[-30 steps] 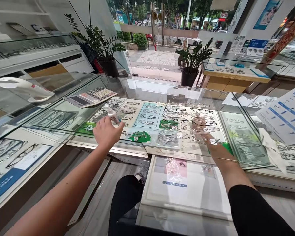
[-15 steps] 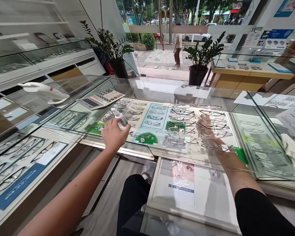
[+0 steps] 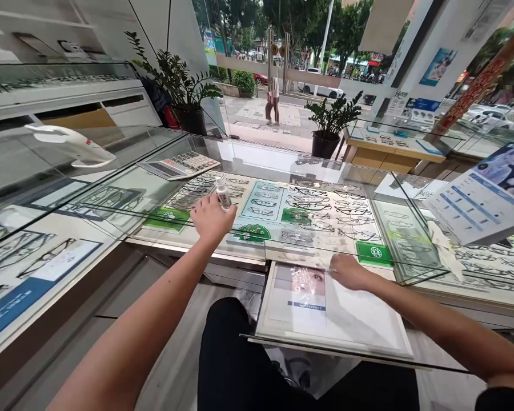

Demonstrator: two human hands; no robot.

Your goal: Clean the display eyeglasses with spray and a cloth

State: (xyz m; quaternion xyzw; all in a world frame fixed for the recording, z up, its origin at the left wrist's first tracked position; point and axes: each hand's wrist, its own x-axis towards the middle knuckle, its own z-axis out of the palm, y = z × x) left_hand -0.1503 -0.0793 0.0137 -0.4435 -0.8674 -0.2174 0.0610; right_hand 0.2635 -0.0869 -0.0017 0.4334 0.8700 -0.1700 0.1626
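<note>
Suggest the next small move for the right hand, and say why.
Probably raise the right hand toward the small white plastic bottle: the left hand holds that bottle above the display case, whereas the right is lower, over the pulled-out white drawer.

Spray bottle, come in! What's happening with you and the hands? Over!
Left hand gripping spray bottle. Right hand over pulled-out drawer, grip unclear. Calculator beyond bottle, touching neither hand. Over.
</note>
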